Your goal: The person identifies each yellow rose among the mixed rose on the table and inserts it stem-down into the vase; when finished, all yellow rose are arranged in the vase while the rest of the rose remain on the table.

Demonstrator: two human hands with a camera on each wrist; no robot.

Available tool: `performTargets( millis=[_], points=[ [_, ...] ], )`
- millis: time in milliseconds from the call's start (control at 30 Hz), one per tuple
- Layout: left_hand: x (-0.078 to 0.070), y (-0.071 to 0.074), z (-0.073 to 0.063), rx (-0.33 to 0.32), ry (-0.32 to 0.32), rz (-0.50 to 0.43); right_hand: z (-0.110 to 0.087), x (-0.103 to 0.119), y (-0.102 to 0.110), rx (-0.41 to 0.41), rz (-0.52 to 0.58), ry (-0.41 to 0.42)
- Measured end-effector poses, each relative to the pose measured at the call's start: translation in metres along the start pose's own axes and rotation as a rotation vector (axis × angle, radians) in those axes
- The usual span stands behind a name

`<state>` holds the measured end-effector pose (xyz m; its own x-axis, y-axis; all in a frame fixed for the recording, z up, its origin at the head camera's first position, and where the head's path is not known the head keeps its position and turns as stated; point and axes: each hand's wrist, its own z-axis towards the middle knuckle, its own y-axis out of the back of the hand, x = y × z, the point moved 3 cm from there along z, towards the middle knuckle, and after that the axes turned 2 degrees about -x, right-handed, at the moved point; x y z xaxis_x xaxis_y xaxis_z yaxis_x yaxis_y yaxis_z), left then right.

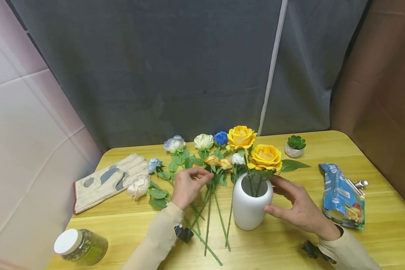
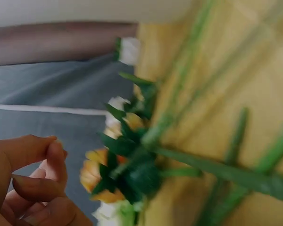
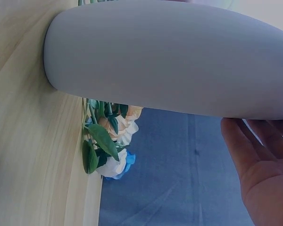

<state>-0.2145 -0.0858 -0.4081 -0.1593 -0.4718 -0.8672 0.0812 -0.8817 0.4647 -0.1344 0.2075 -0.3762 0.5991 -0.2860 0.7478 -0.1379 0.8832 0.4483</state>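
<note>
Two yellow artificial roses stand in a white vase, their blooms above its rim. My right hand holds the vase from the right, thumb on the near side and fingers near the rim behind. In the right wrist view, fingertips touch the vase wall. My left hand hovers over a bunch of artificial flowers lying left of the vase. Its fingers bend loosely toward the thumb with nothing between them in the left wrist view. Near that hand are small orange roses and crossed green stems.
Work gloves lie at the left, behind a lidded jar. White and blue roses spread along the back. A small potted succulent and a blue snack bag with a metal clip are at the right.
</note>
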Motion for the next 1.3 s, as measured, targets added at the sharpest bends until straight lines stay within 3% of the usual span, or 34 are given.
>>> performTargets(
  millis=[433,867,1300],
  points=[
    [0.03,-0.01,0.004,0.124,0.094,0.088,0.002,0.0,-0.001,0.003,-0.006,-0.006],
    [0.036,-0.017,0.004,0.195,0.121,0.103,0.001,0.0,0.0,0.016,-0.004,-0.035],
    [0.036,-0.015,0.003,0.186,0.142,0.098,0.0,-0.002,0.0,0.009,-0.006,-0.033]
  ],
)
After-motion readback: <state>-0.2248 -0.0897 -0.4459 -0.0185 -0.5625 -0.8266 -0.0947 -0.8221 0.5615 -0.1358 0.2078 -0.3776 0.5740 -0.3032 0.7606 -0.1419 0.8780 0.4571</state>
